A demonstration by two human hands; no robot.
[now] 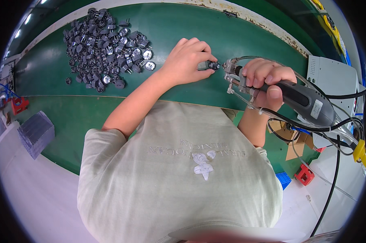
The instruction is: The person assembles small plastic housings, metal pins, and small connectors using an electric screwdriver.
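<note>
My left hand (188, 61) pinches a small dark plug part (213, 65) between thumb and fingertips over the green bench top. In my right hand (269, 79) is a grey and black power screwdriver (306, 101), its metal nose fitted with clear tubes. The nose points left at the plug part, its tip very close to it; whether they touch I cannot tell. To the left of my left hand lies a heap of loose plug parts (106, 50), dark and round, many with metal pins or shiny inner faces showing.
Hoses and black cables (328, 128) trail from the screwdriver to the right. A white machine (333, 75) stands at the bench's right end. Below are an open cardboard box (298, 146), a red bin (304, 175), a blue bin (283, 180) and, at left, a grey stack (36, 133).
</note>
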